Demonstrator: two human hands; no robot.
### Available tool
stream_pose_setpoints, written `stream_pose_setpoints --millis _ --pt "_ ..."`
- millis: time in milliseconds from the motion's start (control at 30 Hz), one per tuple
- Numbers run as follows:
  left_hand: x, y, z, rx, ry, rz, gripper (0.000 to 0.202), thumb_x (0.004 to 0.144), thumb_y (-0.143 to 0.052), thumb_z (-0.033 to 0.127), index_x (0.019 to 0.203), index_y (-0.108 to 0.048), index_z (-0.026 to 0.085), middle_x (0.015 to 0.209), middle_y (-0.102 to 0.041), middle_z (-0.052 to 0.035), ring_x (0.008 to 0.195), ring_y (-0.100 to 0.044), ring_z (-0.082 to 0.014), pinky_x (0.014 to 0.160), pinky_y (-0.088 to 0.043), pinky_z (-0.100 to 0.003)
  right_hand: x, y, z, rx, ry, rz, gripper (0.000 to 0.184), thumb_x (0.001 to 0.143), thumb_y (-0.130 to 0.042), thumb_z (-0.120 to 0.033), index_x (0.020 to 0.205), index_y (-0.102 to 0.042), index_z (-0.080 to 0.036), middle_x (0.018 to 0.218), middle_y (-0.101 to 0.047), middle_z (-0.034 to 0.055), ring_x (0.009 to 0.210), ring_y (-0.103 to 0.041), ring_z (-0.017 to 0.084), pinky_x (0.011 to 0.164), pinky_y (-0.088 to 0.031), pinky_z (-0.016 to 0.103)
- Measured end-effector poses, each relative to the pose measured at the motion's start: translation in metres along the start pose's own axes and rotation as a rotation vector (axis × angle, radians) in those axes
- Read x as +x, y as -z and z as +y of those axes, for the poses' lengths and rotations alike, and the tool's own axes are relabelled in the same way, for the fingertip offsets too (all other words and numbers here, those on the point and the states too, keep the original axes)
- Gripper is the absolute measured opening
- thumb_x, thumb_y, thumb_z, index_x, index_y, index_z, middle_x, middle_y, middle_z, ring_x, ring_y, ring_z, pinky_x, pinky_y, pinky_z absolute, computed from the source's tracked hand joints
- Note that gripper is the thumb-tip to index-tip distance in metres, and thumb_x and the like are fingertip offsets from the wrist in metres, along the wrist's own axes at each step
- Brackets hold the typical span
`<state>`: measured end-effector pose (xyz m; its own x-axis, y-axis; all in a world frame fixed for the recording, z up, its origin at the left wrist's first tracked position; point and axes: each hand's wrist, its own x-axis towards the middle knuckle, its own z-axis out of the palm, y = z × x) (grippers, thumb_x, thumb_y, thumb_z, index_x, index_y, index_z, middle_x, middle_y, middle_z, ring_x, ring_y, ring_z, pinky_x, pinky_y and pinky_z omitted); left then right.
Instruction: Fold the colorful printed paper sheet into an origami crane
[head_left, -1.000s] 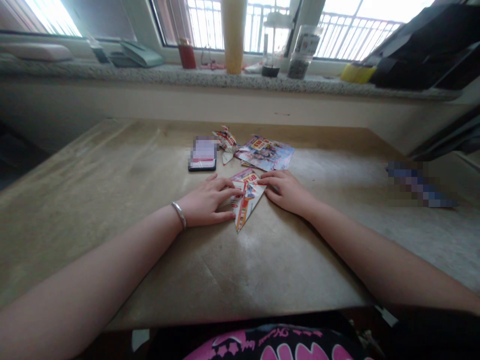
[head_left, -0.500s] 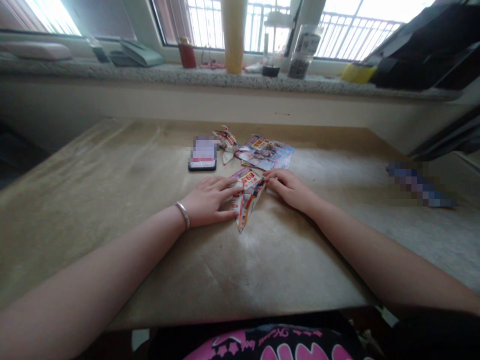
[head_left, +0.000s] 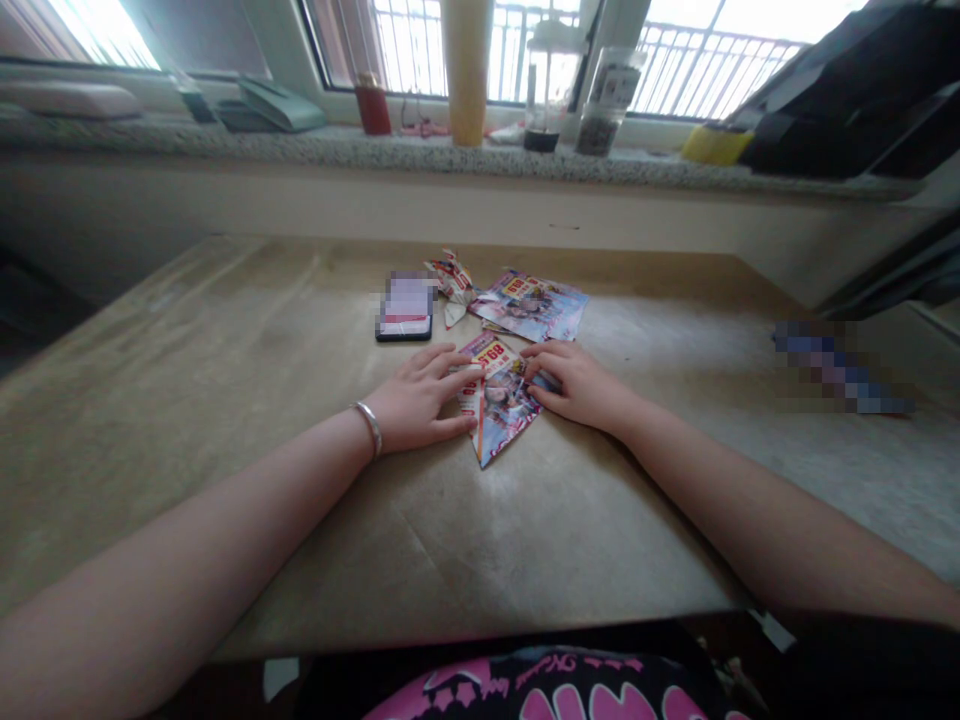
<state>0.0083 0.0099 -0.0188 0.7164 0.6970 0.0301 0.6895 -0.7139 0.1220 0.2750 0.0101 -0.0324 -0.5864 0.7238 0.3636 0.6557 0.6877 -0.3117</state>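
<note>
The left hand (head_left: 420,400) lay open with its fingertips on the folded flyer (head_left: 499,400), and the right hand (head_left: 574,385) rested just as loosely on the flyer's other side — both relaxed, neither clenched nor gripping. A bangle (head_left: 367,425) circled the left wrist. The flyer sat between the hands on the table (head_left: 225,420), its point toward the person — just beyond it lay a phone (head_left: 405,310), a crumpled scrap (head_left: 451,285) and a second flyer (head_left: 529,305)

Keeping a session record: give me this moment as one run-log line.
left hand: on folded paper flyer | right hand: on same flyer | beside: phone, second flyer
</note>
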Motion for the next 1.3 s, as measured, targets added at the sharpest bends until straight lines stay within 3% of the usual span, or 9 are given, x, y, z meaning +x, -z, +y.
stream_pose_setpoints --millis 133,300,533,667,800,900,1000,1300 --pt "0.003 0.0 -0.001 -0.007 -0.016 -0.027 0.067 0.089 -0.043 0.058 0.146 -0.032 0.024 0.152 -0.031 -0.0114 0.141 -0.026 -0.0299 0.117 -0.015 -0.049 0.0 0.002 -0.007 -0.087 0.074 -0.065 0.028 0.087 -0.05 -0.021 0.111 -0.063 -0.022 0.131 -0.059 0.0069 0.127 -0.047 0.025 0.107 -0.037 0.047" --pt "0.005 -0.001 -0.002 -0.051 -0.01 -0.034 0.072 0.088 -0.044 0.056 0.147 -0.027 0.018 0.154 -0.027 -0.0127 0.142 -0.023 -0.0292 0.118 -0.014 -0.048 -0.001 0.001 -0.013 -0.116 0.101 -0.178 0.045 0.09 -0.049 -0.033 0.132 -0.053 -0.017 0.141 -0.051 0.0095 0.133 -0.042 0.027 0.112 -0.035 0.046" --pt "0.003 -0.001 -0.008 -0.25 -0.022 0.102 0.076 0.088 -0.048 0.05 0.15 -0.017 0.019 0.145 -0.037 -0.0127 0.133 -0.036 -0.0273 0.113 -0.027 -0.042 -0.001 0.003 -0.015 -0.194 0.107 -0.183 0.05 0.091 -0.048 -0.035 0.137 -0.05 -0.017 0.143 -0.049 0.0079 0.131 -0.043 0.029 0.11 -0.036 0.048" --pt "0.002 0.0 -0.011 -0.363 -0.042 0.215 0.056 0.093 -0.04 0.045 0.142 -0.033 0.019 0.135 -0.046 -0.011 0.123 -0.045 -0.0248 0.108 -0.034 -0.04 0.0 0.005 -0.013 -0.217 0.11 -0.184 0.05 0.09 -0.048 -0.035 0.136 -0.051 -0.016 0.142 -0.05 0.0066 0.128 -0.046 0.03 0.108 -0.039 0.048" --pt "0.001 0.003 -0.012 -0.424 -0.013 0.329 0.04 0.093 -0.036 0.043 0.117 -0.052 0.014 0.114 -0.057 -0.0095 0.105 -0.054 -0.0212 0.097 -0.043 -0.036 0.0 0.005 -0.011 -0.2 0.11 -0.18 0.049 0.09 -0.048 -0.033 0.136 -0.051 -0.017 0.14 -0.052 0.0067 0.127 -0.047 0.029 0.107 -0.04 0.048" --pt "0.0 0.006 -0.012 -0.407 0.012 0.36 0.041 0.094 -0.03 0.043 0.093 -0.059 0.014 0.092 -0.061 -0.0068 0.088 -0.057 -0.0188 0.084 -0.047 -0.033 0.0 0.006 -0.01 -0.196 0.12 -0.181 0.048 0.091 -0.047 -0.032 0.136 -0.051 -0.017 0.14 -0.052 0.0058 0.126 -0.048 0.028 0.107 -0.04 0.047" --pt "0.0 0.009 -0.013 -0.349 -0.028 0.382 0.048 0.096 -0.025 0.041 0.075 -0.06 0.016 0.085 -0.063 -0.0071 0.083 -0.057 -0.0185 0.082 -0.046 -0.034 0.0 0.005 -0.01 -0.205 0.121 -0.184 0.048 0.091 -0.046 -0.032 0.137 -0.051 -0.017 0.141 -0.052 0.0053 0.127 -0.048 0.028 0.108 -0.04 0.046" --pt "-0.003 0.009 -0.011 -0.057 -0.1 0.24 0.026 0.09 -0.048 0.034 0.084 -0.068 0.019 0.103 -0.07 -0.004 0.093 -0.063 -0.0202 0.087 -0.042 -0.038 -0.002 0.007 -0.007 -0.213 0.089 -0.176 0.051 0.091 -0.047 -0.042 0.136 -0.052 -0.017 0.141 -0.05 0.0063 0.13 -0.045 0.029 0.11 -0.037 0.047"
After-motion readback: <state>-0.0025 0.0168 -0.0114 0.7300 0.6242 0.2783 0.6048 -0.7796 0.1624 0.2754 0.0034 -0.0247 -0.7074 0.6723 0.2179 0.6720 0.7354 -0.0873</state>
